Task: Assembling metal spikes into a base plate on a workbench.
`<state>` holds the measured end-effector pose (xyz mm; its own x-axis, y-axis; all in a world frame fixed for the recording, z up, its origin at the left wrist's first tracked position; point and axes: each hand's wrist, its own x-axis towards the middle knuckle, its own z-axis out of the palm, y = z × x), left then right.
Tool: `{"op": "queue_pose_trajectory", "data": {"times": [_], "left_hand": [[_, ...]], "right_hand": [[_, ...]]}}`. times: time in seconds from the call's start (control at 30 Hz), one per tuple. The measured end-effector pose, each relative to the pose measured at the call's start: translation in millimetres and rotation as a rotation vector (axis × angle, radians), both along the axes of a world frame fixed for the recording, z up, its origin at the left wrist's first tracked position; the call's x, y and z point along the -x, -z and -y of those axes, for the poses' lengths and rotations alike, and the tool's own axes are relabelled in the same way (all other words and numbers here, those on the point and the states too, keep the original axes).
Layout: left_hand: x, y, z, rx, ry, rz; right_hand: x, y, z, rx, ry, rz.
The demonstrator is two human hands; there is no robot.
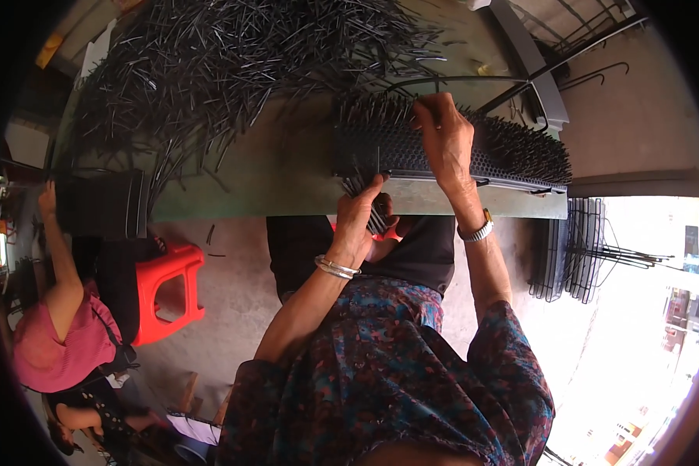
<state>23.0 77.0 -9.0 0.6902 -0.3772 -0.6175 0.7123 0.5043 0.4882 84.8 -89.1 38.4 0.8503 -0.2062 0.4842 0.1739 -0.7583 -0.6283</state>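
Observation:
My left hand (356, 221) is closed around a bundle of thin dark rods (377, 222) just off the near edge of the table. Across the table's right part lies a long black block (388, 151) full of small holes, with many short dark rods (520, 144) standing up out of it. My right hand (446, 140) reaches over this block, its fingers pinched together among the standing rods near the far side. Whatever those fingertips hold is too small and hidden to make out.
A large heap of loose dark rods (202, 62) covers the table's far left. Another dark block (105, 202) stands at the left edge, beside a co-worker in pink (70, 342). A red plastic stool (171, 291) is on the floor. Black wire racks (582, 248) hang at right.

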Motion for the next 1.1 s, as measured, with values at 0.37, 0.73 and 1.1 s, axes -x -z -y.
{"op": "queue_pose_trajectory", "data": {"times": [0.37, 0.73, 1.1], "left_hand": [[1, -5, 0, 0.051, 0.028, -0.005], [3, -10, 0, 0.067, 0.033, -0.004], [1, -15, 5, 0.014, 0.133, 0.133]], "right_hand": [[-21, 7, -1, 0.038, -0.089, 0.026], [-18, 22, -3, 0.434, -0.053, 0.061], [28, -5, 9, -0.509, -0.409, -0.695]]}}
